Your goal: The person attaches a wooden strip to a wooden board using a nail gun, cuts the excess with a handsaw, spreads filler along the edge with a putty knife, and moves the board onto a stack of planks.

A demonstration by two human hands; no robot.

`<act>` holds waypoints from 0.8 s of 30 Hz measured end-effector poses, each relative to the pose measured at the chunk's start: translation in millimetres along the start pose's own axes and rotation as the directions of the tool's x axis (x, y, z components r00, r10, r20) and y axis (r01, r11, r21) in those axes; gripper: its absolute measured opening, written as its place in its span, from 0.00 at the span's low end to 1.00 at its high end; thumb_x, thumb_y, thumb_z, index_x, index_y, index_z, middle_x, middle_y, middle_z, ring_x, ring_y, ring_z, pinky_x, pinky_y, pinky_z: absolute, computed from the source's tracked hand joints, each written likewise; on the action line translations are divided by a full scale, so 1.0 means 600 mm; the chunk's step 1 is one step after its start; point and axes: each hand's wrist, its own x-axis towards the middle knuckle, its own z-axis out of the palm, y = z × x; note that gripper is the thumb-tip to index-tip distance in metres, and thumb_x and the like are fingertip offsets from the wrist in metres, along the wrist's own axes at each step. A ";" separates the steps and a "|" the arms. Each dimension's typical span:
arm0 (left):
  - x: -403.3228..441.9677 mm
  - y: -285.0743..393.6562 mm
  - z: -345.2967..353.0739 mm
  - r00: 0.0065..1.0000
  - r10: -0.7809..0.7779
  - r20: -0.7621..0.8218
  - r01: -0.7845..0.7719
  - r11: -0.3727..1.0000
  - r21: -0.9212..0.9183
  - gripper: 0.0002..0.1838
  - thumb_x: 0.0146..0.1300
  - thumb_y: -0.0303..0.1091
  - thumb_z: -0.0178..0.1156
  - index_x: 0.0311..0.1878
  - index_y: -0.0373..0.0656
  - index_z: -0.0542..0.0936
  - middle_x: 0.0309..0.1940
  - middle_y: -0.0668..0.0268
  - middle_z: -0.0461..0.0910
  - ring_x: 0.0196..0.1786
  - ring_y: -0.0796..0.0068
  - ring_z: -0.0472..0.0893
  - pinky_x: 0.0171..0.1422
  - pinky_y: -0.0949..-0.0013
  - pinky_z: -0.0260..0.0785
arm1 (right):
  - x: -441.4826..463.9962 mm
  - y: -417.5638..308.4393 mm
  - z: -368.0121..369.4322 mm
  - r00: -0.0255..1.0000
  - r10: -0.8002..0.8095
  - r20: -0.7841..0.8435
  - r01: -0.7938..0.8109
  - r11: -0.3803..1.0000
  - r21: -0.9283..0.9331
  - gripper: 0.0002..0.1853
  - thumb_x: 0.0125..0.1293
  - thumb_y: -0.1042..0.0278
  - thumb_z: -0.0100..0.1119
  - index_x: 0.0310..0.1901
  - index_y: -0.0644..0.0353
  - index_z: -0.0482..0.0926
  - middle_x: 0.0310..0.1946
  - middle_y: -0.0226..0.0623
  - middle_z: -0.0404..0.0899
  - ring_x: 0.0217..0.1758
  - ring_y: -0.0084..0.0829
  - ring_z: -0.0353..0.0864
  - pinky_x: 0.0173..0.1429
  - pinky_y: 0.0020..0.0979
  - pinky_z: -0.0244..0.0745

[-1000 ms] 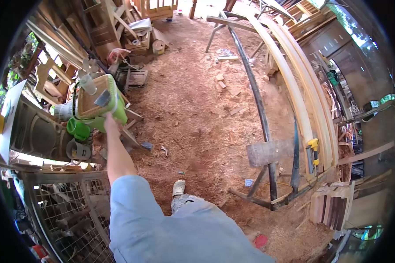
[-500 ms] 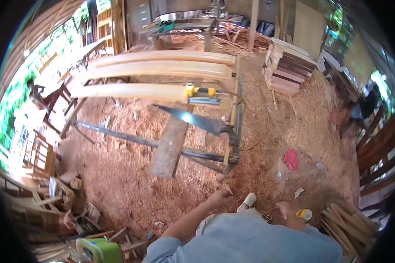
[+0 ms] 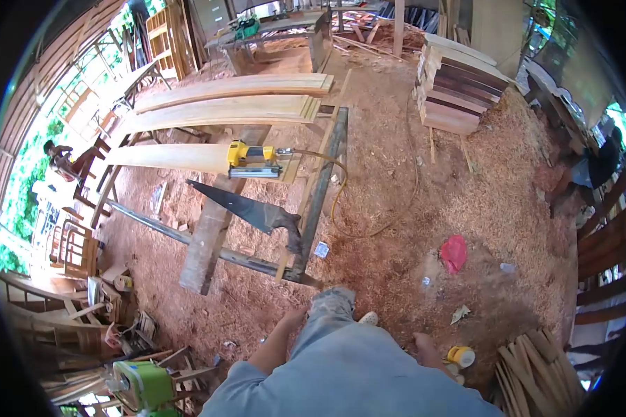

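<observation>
My left hand (image 3: 293, 318) hangs low beside my left leg, below the near end of the metal frame (image 3: 257, 263); its fingers are too small and turned away to make out. On the other side, my right hand (image 3: 424, 340) is by my hip, close to a yellow container (image 3: 460, 356) on the ground, its fingers likewise unclear. On the frame rest a handsaw (image 3: 247, 210), a weathered board (image 3: 207, 243) and a yellow nail gun (image 3: 252, 158) with a hose. The gun lies at the end of a pale plank (image 3: 167, 158).
More pale planks (image 3: 222, 110) lie across the frame. Stacked boards (image 3: 459, 87) stand at the upper right. Wood strips (image 3: 539, 372) are at the lower right, a green container (image 3: 146, 386) at the lower left. A person (image 3: 61, 161) sits far left.
The view has swung right, away from the green container that my left arm reached toward. Both arms now hang low at my sides, and the frame has shifted left in view.
</observation>
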 end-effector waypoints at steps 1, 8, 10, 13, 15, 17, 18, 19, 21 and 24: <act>-0.055 0.086 -0.001 0.999 -0.015 0.036 0.014 0.999 0.033 0.37 0.69 0.60 0.50 0.64 0.33 0.75 0.61 0.40 0.77 0.66 0.46 0.75 0.69 0.57 0.65 | 0.050 -0.005 0.001 0.997 -0.051 0.060 0.053 0.998 -0.022 0.07 0.65 0.65 0.54 0.38 0.58 0.78 0.24 0.36 0.73 0.19 0.29 0.71 0.20 0.34 0.64; 0.095 0.332 0.046 0.939 0.274 0.209 -0.309 0.938 0.159 0.35 0.63 0.60 0.58 0.61 0.39 0.77 0.51 0.41 0.82 0.56 0.46 0.81 0.61 0.52 0.72 | 0.162 -0.178 0.022 0.994 -0.047 0.102 0.059 0.992 -0.111 0.11 0.67 0.63 0.55 0.32 0.62 0.77 0.23 0.37 0.72 0.18 0.30 0.69 0.25 0.32 0.70; 0.139 0.405 0.041 0.769 0.600 0.221 -0.640 0.717 0.276 0.30 0.60 0.56 0.63 0.58 0.43 0.79 0.48 0.42 0.82 0.52 0.46 0.82 0.59 0.52 0.73 | 0.149 -0.250 0.005 0.974 -0.168 0.153 0.200 0.954 -0.224 0.12 0.66 0.63 0.55 0.28 0.61 0.76 0.21 0.36 0.72 0.19 0.30 0.71 0.25 0.32 0.71; 0.217 0.547 0.047 0.871 0.463 0.164 -0.488 0.855 0.176 0.25 0.57 0.48 0.65 0.55 0.46 0.80 0.49 0.43 0.79 0.54 0.42 0.80 0.59 0.51 0.74 | 0.154 -0.377 -0.032 0.878 -0.375 0.299 0.476 0.752 -0.456 0.13 0.66 0.64 0.55 0.26 0.60 0.76 0.19 0.35 0.71 0.19 0.30 0.71 0.25 0.33 0.70; 0.302 0.565 0.066 0.683 0.661 0.312 -0.684 0.427 0.591 0.25 0.60 0.50 0.61 0.54 0.42 0.82 0.51 0.43 0.81 0.54 0.45 0.81 0.60 0.51 0.74 | 0.146 -0.458 -0.054 0.859 -0.400 0.320 0.512 0.689 -0.513 0.11 0.66 0.65 0.54 0.27 0.59 0.75 0.19 0.34 0.72 0.19 0.30 0.71 0.25 0.33 0.70; 0.332 0.630 0.045 0.796 0.551 0.250 -0.593 0.629 0.502 0.27 0.61 0.51 0.60 0.56 0.41 0.81 0.54 0.43 0.81 0.55 0.46 0.81 0.61 0.51 0.73 | 0.154 -0.539 -0.072 0.836 -0.421 0.351 0.548 0.638 -0.541 0.09 0.66 0.66 0.54 0.28 0.58 0.75 0.20 0.34 0.72 0.19 0.29 0.71 0.24 0.32 0.69; 0.345 0.663 0.030 0.890 0.403 0.213 -0.456 0.795 0.401 0.30 0.61 0.53 0.60 0.58 0.40 0.80 0.56 0.44 0.80 0.57 0.47 0.81 0.63 0.51 0.72 | 0.162 -0.582 -0.075 0.821 -0.433 0.372 0.571 0.615 -0.544 0.08 0.66 0.66 0.54 0.29 0.57 0.75 0.20 0.33 0.72 0.19 0.29 0.71 0.24 0.32 0.68; 0.355 0.682 0.008 0.886 0.430 0.174 -0.464 0.815 0.348 0.33 0.61 0.53 0.60 0.63 0.39 0.76 0.61 0.45 0.77 0.60 0.45 0.79 0.64 0.51 0.71 | 0.169 -0.622 -0.076 0.800 -0.448 0.400 0.600 0.585 -0.546 0.07 0.66 0.67 0.53 0.30 0.57 0.75 0.20 0.33 0.72 0.19 0.29 0.71 0.23 0.32 0.68; 0.366 0.701 -0.030 0.896 0.430 0.114 -0.445 0.856 0.263 0.33 0.61 0.53 0.60 0.62 0.39 0.77 0.60 0.45 0.78 0.60 0.45 0.79 0.64 0.51 0.71 | 0.192 -0.699 -0.065 0.723 -0.482 0.495 0.691 0.503 -0.519 0.05 0.65 0.68 0.53 0.31 0.55 0.75 0.20 0.33 0.72 0.18 0.28 0.71 0.23 0.32 0.67; 0.347 0.720 -0.111 0.903 0.417 0.103 -0.429 0.868 0.249 0.33 0.63 0.56 0.56 0.60 0.37 0.79 0.61 0.45 0.77 0.61 0.45 0.78 0.66 0.52 0.70 | 0.256 -0.813 0.004 0.797 -0.367 0.480 0.474 0.873 -0.118 0.04 0.65 0.71 0.53 0.32 0.53 0.74 0.20 0.32 0.71 0.19 0.29 0.71 0.23 0.32 0.68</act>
